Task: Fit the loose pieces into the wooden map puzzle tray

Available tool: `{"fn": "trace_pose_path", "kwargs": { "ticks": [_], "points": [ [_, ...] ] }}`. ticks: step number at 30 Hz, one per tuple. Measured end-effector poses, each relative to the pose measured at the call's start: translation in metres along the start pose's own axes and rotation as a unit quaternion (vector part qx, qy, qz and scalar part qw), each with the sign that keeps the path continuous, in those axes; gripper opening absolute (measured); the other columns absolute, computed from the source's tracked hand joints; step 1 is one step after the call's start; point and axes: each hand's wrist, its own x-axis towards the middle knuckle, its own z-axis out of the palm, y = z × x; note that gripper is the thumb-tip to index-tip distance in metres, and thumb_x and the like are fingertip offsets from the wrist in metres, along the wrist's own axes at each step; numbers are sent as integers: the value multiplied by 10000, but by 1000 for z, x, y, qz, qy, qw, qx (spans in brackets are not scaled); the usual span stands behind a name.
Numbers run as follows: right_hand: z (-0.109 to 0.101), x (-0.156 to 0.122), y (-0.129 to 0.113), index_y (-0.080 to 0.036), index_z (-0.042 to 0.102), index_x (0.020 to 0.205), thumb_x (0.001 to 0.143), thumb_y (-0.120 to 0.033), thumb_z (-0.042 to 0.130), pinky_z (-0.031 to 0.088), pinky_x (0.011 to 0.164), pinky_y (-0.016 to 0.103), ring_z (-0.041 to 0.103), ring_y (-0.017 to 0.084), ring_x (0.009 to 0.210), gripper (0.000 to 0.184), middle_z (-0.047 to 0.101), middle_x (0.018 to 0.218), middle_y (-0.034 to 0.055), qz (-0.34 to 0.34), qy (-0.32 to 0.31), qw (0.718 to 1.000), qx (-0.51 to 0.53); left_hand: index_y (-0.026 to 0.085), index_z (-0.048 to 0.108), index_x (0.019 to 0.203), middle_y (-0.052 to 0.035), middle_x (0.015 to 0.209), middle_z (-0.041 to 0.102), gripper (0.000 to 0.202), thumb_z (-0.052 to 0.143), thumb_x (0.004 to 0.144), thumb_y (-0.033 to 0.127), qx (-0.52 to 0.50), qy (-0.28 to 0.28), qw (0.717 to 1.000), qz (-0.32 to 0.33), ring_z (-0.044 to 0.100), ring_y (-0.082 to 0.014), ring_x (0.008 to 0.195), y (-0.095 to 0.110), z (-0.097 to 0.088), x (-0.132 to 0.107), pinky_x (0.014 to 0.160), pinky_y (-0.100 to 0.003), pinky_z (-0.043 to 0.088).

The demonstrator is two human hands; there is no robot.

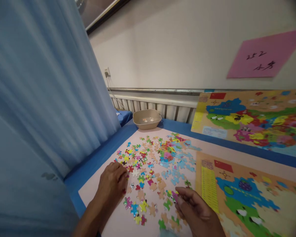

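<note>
Your right hand (197,210) is nearest, fingers drawn together over the loose puzzle pieces (153,164); you cannot tell whether they pinch one. Your left hand (113,184) lies palm down on the pieces' left edge, fingers bent, and its grasp is hidden too. The pieces are scattered on a pink mat (98,194), just beside the puzzle board (249,194). Farther back stand a beige bowl (147,118) and a map picture (251,121) against the wall.
</note>
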Motion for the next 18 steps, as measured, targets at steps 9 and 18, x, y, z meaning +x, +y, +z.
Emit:
{"fn": "trace_pose_path", "kwargs": {
  "ticks": [9,18],
  "points": [
    [4,0,1,-205,796,946,642,-534,848,555,639,314,677,241,738,452,735,818,49,23,7,999,24,221,686,752,-61,858,683,313,511,1011,241,45,-101,992,68,604,-225,855,35,16,53,792,-378,429],
    [5,-2,-8,-193,784,921,674,-477,836,503,599,298,633,213,676,380,695,751,32,-2,-4,999,45,231,721,842,-48,925,714,214,557,875,98,20,-117,991,54,640,-220,934,34,21,50,832,-353,466]
  ]
}}
